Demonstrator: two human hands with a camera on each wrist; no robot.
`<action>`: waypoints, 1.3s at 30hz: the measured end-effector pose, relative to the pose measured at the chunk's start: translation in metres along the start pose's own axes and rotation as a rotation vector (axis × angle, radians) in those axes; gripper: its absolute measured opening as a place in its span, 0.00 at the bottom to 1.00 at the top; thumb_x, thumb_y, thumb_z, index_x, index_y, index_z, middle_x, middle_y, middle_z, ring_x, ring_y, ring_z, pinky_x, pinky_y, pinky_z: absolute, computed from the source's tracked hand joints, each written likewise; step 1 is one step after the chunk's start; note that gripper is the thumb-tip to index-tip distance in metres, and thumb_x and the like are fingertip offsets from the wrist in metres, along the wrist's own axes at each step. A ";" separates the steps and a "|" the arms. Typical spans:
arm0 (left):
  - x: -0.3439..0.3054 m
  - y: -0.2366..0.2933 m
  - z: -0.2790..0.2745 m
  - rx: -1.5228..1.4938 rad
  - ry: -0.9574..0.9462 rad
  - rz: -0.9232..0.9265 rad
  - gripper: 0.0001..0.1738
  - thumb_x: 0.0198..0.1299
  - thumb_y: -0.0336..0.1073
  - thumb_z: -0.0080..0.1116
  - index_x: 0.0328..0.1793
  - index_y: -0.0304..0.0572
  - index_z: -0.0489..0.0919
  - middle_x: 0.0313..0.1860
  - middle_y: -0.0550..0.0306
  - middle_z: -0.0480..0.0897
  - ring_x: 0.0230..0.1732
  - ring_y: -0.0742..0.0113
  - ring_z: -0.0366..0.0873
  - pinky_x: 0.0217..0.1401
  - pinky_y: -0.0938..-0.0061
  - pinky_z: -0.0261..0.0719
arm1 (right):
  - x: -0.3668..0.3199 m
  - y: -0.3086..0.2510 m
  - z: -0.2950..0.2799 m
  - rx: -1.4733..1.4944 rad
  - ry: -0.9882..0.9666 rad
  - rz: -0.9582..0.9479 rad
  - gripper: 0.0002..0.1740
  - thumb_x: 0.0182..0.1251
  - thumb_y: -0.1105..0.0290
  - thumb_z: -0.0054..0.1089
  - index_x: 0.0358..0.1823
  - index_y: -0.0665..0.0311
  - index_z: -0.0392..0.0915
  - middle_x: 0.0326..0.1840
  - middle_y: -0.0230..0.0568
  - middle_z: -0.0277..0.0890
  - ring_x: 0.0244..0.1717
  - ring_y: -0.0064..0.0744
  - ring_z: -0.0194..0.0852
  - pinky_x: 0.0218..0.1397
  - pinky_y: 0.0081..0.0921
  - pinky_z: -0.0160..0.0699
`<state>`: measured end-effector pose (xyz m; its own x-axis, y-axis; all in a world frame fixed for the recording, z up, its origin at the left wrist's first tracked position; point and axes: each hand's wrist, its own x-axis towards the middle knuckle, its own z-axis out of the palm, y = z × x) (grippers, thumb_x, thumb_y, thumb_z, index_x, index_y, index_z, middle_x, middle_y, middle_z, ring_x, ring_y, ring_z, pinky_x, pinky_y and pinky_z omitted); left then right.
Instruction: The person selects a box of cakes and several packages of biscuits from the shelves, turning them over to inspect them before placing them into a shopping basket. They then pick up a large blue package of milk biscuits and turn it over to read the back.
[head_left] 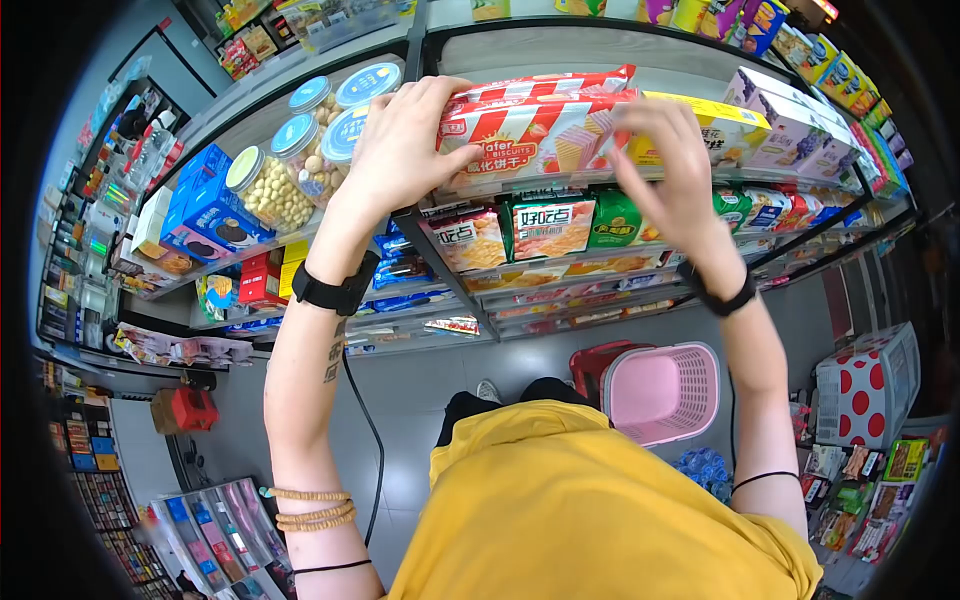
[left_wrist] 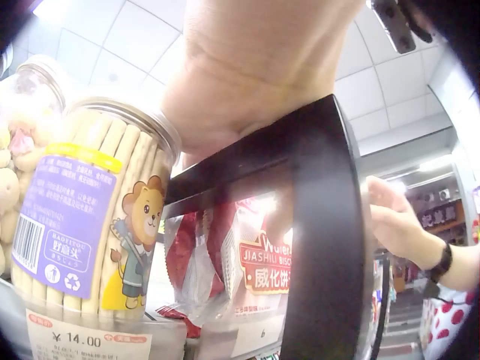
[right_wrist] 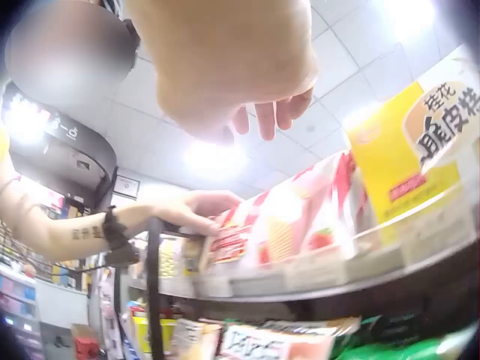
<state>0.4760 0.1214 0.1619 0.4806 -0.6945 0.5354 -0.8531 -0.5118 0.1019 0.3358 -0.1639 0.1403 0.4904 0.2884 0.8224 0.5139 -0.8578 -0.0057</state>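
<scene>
Wafer pack (head_left: 530, 145) lies on the top shelf (head_left: 775, 177), right of biscuit jars (head_left: 270, 190). Left hand (head_left: 400, 140) grips its left end, fingers curled over it; right hand (head_left: 665, 165) touches its right end, fingers loosely straight (blurred)

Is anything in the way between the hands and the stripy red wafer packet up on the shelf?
Nothing visible is in the way. The left hand grips the left end of the red-and-white striped wafer packet. The right hand has its spread fingers at the packet's right end, beside the yellow cardboard box.
</scene>
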 end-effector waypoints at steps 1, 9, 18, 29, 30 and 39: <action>-0.001 0.000 0.000 0.001 0.002 -0.007 0.35 0.58 0.46 0.75 0.71 0.48 0.76 0.62 0.51 0.84 0.67 0.50 0.79 0.72 0.57 0.68 | -0.013 -0.014 0.001 0.084 0.056 0.005 0.15 0.59 0.72 0.72 0.46 0.63 0.79 0.49 0.46 0.82 0.55 0.50 0.79 0.58 0.46 0.76; -0.002 -0.001 0.001 0.002 0.046 -0.001 0.35 0.58 0.45 0.75 0.71 0.46 0.76 0.63 0.48 0.82 0.67 0.48 0.78 0.72 0.55 0.70 | -0.317 -0.125 0.112 0.453 -0.774 0.473 0.13 0.62 0.70 0.66 0.46 0.64 0.78 0.47 0.52 0.74 0.53 0.60 0.74 0.57 0.50 0.77; -0.002 0.010 -0.010 -0.105 0.117 0.156 0.19 0.64 0.39 0.71 0.58 0.42 0.81 0.59 0.51 0.83 0.63 0.49 0.79 0.69 0.57 0.73 | -0.524 -0.143 0.105 0.296 -0.786 1.030 0.08 0.57 0.74 0.67 0.38 0.66 0.79 0.38 0.54 0.78 0.42 0.59 0.81 0.46 0.49 0.82; -0.016 0.028 -0.011 -0.197 -0.006 0.177 0.43 0.66 0.61 0.66 0.79 0.45 0.69 0.80 0.40 0.67 0.84 0.41 0.60 0.85 0.46 0.57 | -0.615 -0.165 0.070 0.272 -1.182 1.361 0.11 0.64 0.70 0.58 0.43 0.67 0.84 0.45 0.65 0.86 0.51 0.67 0.85 0.59 0.51 0.83; -0.017 0.027 -0.008 -0.203 -0.004 0.166 0.43 0.65 0.61 0.67 0.79 0.45 0.70 0.80 0.40 0.68 0.84 0.41 0.60 0.85 0.46 0.57 | -0.613 -0.167 0.070 0.258 -1.218 1.373 0.12 0.65 0.69 0.58 0.44 0.67 0.84 0.46 0.65 0.86 0.52 0.66 0.85 0.59 0.50 0.83; -0.020 0.020 -0.001 -0.223 0.078 0.208 0.43 0.60 0.60 0.71 0.75 0.43 0.73 0.76 0.41 0.71 0.81 0.41 0.63 0.82 0.46 0.61 | -0.608 -0.173 0.083 0.286 -1.264 1.443 0.21 0.61 0.57 0.68 0.44 0.69 0.87 0.47 0.64 0.87 0.53 0.64 0.86 0.57 0.46 0.84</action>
<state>0.4494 0.1252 0.1542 0.2813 -0.7272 0.6261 -0.9592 -0.2331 0.1602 0.0072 -0.1555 -0.4061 0.6597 -0.2568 -0.7063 -0.6605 -0.6465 -0.3819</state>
